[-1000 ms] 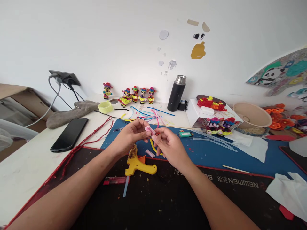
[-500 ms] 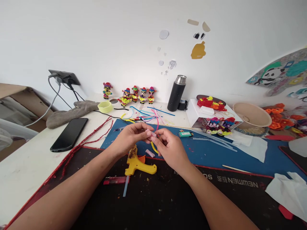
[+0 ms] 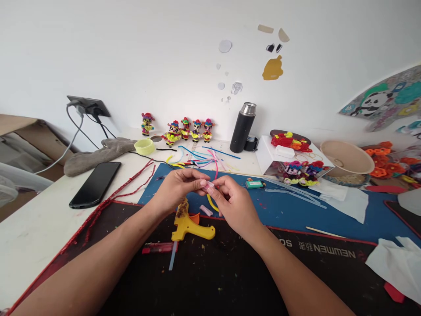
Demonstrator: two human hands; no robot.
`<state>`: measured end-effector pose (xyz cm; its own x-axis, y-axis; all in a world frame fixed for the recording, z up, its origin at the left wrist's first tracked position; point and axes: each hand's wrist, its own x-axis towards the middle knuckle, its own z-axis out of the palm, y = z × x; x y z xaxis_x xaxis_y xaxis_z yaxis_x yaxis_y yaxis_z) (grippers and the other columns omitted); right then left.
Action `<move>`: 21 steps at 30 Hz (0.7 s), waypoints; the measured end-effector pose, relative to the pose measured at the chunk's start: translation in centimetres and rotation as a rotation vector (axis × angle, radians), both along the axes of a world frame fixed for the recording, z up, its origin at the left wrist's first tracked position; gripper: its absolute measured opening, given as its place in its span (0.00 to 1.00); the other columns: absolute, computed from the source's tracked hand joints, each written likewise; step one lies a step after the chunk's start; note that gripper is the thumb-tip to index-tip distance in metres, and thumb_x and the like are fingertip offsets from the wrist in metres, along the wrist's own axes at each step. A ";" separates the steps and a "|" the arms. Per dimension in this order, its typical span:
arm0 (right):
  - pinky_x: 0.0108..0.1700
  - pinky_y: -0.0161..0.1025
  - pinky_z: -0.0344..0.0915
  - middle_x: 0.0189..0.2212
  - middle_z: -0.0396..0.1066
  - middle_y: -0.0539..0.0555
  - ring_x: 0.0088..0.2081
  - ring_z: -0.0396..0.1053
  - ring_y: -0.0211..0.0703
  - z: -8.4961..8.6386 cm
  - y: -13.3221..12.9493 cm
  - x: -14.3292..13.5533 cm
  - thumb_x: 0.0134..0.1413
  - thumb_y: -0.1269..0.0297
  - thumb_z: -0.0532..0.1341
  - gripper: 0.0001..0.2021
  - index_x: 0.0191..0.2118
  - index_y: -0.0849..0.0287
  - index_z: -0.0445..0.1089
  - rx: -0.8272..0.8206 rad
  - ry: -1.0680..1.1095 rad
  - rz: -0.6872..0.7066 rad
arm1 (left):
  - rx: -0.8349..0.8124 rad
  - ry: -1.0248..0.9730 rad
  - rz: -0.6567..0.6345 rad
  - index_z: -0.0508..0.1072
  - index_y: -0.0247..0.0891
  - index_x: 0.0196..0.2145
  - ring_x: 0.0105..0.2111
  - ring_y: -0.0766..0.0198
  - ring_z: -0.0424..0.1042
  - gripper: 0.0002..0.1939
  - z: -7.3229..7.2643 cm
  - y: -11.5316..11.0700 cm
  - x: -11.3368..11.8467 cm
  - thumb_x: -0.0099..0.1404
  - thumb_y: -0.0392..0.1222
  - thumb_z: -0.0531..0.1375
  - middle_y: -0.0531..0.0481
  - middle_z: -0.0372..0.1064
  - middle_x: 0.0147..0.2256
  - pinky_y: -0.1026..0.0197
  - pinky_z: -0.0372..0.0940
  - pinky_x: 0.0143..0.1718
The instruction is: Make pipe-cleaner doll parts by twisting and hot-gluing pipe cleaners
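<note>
The left hand (image 3: 176,188) and right hand (image 3: 237,204) pinch a small pink piece (image 3: 209,185); a yellow glue gun (image 3: 188,227) lies near them.

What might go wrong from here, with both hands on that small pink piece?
1. The left hand and right hand pinch a tiny pink piece by the fingertips, so it might slip.
2. The glue gun lies just below the left hand; if hot, it could burn.
3. A loose pale piece beside the gun could get knocked away.
</note>
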<state>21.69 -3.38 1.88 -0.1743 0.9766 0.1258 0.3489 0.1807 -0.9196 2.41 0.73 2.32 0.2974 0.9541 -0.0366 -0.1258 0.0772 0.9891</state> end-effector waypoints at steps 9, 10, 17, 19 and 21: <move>0.28 0.37 0.58 0.24 0.69 0.47 0.25 0.66 0.41 -0.3 0.0 0.1 0.70 0.51 0.60 0.13 0.49 0.53 0.71 0.147 -0.177 -0.022 | -0.013 -0.033 -0.001 0.82 0.35 0.38 0.29 0.64 0.78 0.20 0.1 0.0 0.1 0.53 0.49 0.78 0.50 0.79 0.32 0.64 0.74 0.31; 0.28 0.37 0.57 0.24 0.69 0.47 0.25 0.66 0.41 -0.3 0.0 0.0 0.70 0.52 0.60 0.12 0.49 0.54 0.71 0.167 -0.205 -0.030 | -0.009 -0.033 -0.002 0.82 0.35 0.38 0.29 0.65 0.78 0.20 0.1 0.0 0.2 0.52 0.48 0.79 0.51 0.79 0.31 0.64 0.74 0.31; 0.27 0.37 0.52 0.22 0.70 0.46 0.21 0.62 0.38 -0.3 -0.2 -0.1 0.71 0.52 0.59 0.12 0.45 0.54 0.74 0.221 -0.284 -0.064 | -0.005 -0.023 -0.001 0.79 0.33 0.33 0.28 0.65 0.78 0.19 0.2 -0.2 0.3 0.53 0.48 0.78 0.51 0.78 0.29 0.65 0.74 0.32; 0.27 0.37 0.51 0.21 0.70 0.46 0.21 0.61 0.38 -0.3 -0.3 -0.1 0.71 0.52 0.59 0.13 0.44 0.54 0.74 0.224 -0.286 -0.067 | -0.002 -0.024 0.003 0.79 0.33 0.33 0.28 0.65 0.78 0.19 0.1 -0.1 0.3 0.52 0.47 0.79 0.51 0.78 0.29 0.64 0.74 0.32; 0.26 0.37 0.49 0.20 0.67 0.45 0.20 0.60 0.37 -0.3 -0.3 -0.1 0.71 0.51 0.59 0.13 0.43 0.54 0.74 0.217 -0.273 -0.071 | 0.009 -0.025 0.004 0.80 0.33 0.33 0.28 0.65 0.78 0.19 0.1 -0.1 0.3 0.51 0.47 0.79 0.50 0.78 0.29 0.64 0.74 0.32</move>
